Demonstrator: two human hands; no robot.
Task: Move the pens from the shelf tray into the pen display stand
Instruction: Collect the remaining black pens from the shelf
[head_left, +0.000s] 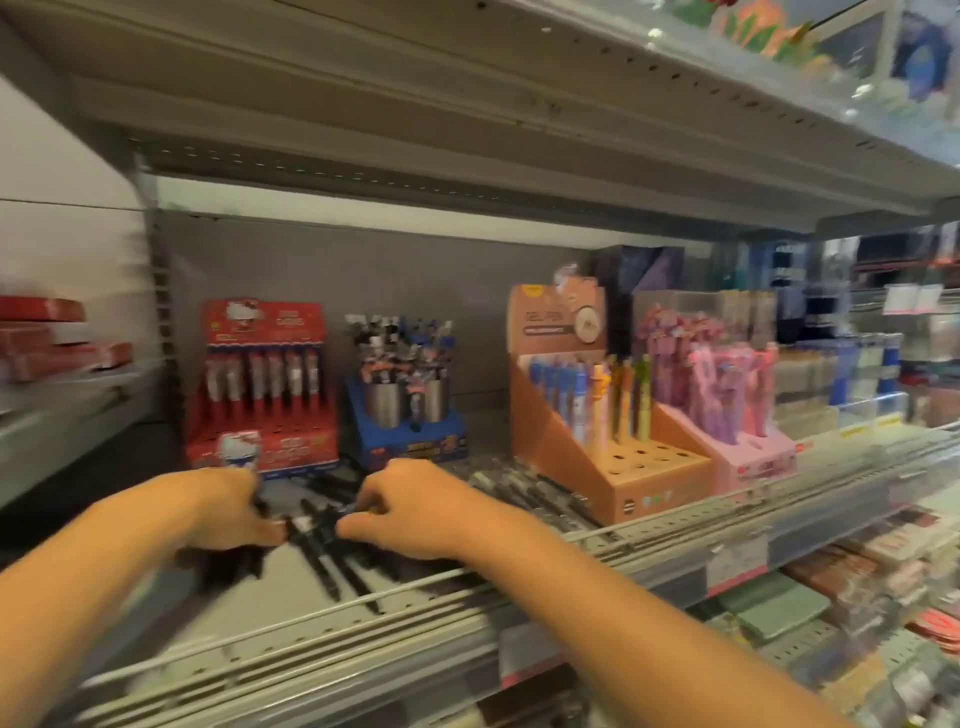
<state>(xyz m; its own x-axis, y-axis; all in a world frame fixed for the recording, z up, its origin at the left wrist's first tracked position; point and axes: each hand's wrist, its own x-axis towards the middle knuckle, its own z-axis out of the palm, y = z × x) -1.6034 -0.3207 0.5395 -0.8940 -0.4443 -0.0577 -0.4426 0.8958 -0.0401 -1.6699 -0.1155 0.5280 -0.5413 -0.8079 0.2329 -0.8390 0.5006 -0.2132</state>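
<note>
Pens (332, 551), black ones, lie loose on the grey shelf (291, 618) between my two hands, some pointing toward me. My left hand (228, 512) rests on them with fingers curled, thumb touching one pen; the blur hides whether it really grasps. My right hand (410, 512) is also curled over the pile, fingertips on the pens, and its grip I cannot tell. Just right of my right hand more pens (524, 491) lie in a row. Beyond my left hand stands a red display stand (265, 389), beyond my right a blue one (410, 415), farther right an orange stand (597, 415).
</note>
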